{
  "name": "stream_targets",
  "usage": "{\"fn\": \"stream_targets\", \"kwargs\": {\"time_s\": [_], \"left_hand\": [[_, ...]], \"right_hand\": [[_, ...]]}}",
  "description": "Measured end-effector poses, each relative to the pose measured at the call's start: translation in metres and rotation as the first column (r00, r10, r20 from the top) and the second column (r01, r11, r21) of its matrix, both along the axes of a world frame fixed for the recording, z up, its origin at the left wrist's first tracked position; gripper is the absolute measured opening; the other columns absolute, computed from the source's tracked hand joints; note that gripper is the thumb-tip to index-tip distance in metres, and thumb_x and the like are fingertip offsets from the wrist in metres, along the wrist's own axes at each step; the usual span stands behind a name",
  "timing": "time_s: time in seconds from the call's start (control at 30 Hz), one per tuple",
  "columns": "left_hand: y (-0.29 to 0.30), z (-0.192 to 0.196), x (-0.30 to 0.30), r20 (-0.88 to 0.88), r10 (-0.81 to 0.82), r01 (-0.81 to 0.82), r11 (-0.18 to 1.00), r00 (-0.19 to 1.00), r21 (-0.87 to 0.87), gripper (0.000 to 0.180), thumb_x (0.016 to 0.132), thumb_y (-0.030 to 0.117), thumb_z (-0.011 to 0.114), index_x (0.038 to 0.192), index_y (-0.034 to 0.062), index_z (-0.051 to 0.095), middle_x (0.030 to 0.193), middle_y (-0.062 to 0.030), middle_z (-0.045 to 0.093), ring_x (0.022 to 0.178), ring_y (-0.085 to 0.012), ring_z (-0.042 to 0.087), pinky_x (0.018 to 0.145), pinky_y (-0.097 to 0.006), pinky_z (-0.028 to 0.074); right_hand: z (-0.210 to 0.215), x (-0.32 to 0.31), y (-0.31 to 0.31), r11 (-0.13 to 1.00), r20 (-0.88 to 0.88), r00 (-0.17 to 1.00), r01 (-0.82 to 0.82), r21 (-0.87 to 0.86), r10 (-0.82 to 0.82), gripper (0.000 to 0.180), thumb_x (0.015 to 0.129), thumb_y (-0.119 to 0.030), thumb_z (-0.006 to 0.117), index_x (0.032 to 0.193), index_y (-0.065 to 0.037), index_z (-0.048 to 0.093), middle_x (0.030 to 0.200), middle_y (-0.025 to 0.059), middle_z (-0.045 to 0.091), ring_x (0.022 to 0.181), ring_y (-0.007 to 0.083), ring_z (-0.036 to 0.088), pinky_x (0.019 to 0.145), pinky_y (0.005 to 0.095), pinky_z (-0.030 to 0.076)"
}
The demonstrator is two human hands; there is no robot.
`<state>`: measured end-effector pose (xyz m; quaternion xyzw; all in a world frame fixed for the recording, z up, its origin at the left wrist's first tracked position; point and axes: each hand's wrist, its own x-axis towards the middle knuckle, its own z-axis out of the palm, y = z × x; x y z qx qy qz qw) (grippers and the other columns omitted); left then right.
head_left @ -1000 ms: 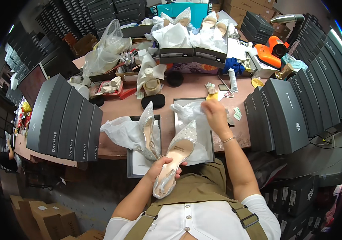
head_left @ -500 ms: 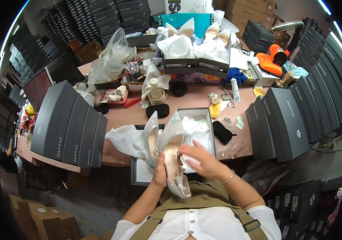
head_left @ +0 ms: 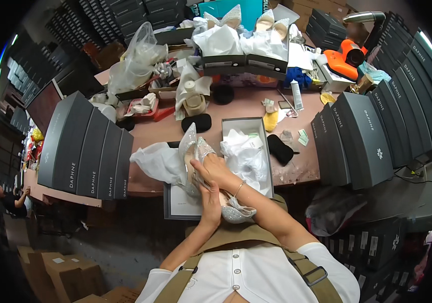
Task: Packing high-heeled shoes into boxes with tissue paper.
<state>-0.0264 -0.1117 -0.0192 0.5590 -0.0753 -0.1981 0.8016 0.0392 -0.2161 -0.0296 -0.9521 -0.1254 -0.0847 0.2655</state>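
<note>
A glittery silver pointed-toe shoe lies tilted across my front, its heel end toward my body. My left hand is closed round its middle from below. Over its front part lies my right hand, fingers curled at the opening behind the toe; the fingertips are partly hidden. Just left of the hands stands the matching silver shoe, toe pointing away. Beneath it are a dark box part with a white sheet inside and crumpled white tissue. An open grey shoe box holds more white tissue.
Dark shoe boxes stand in rows at the left and right. Two open boxes with shoes sit at the back. A black pouch, a white tube and an orange tool lie on the right.
My right hand has moved left, from beside the shoe's opening onto its front part. The held shoe has tilted, with its heel end swinging right. The view has shifted slightly.
</note>
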Motion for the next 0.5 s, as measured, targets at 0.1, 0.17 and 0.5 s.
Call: {"fn": "stream_targets", "kwargs": {"time_s": [0.1, 0.17, 0.5], "left_hand": [[-0.006, 0.016, -0.009, 0.09, 0.098, -0.102, 0.994, 0.991, 0.046, 0.065, 0.1, 0.045, 0.038, 0.147, 0.0062, 0.014, 0.144, -0.0138, 0.031, 0.13, -0.0227, 0.036, 0.106, -0.036, 0.033], [0.008, 0.006, -0.007, -0.092, 0.046, -0.05, 0.998, 0.995, -0.045, 0.063, 0.099, 0.049, 0.036, 0.144, 0.0066, 0.021, 0.139, -0.0131, 0.037, 0.125, -0.0226, 0.043, 0.102, -0.036, 0.038], [0.078, 0.027, 0.043, -0.535, -0.556, 0.39, 0.83, 0.636, -0.399, 0.064, 0.096, 0.05, 0.042, 0.127, -0.0057, 0.042, 0.091, -0.0186, 0.063, 0.066, -0.0218, 0.065, 0.063, -0.032, 0.057]], "right_hand": [[0.024, -0.02, -0.015, 0.996, 0.02, 0.998, -0.068, 0.059, 0.067, 0.034, 0.096, -0.032, 0.042, 0.12, -0.011, 0.055, 0.094, 0.0216, 0.056, 0.089, 0.04, 0.052, 0.072, 0.0471, 0.04], [0.047, -0.038, -0.018, 0.938, -0.147, 0.988, 0.0, 0.346, 0.054, 0.036, 0.094, -0.023, 0.047, 0.113, 0.007, 0.052, 0.108, 0.0217, 0.055, 0.105, 0.0393, 0.048, 0.088, 0.0459, 0.04], [0.065, -0.088, -0.056, 0.253, -0.199, 0.979, 0.18, 0.95, 0.051, 0.055, 0.088, -0.011, 0.064, 0.136, 0.001, 0.04, 0.128, 0.0107, 0.053, 0.117, 0.0186, 0.051, 0.097, 0.0322, 0.043]]}}
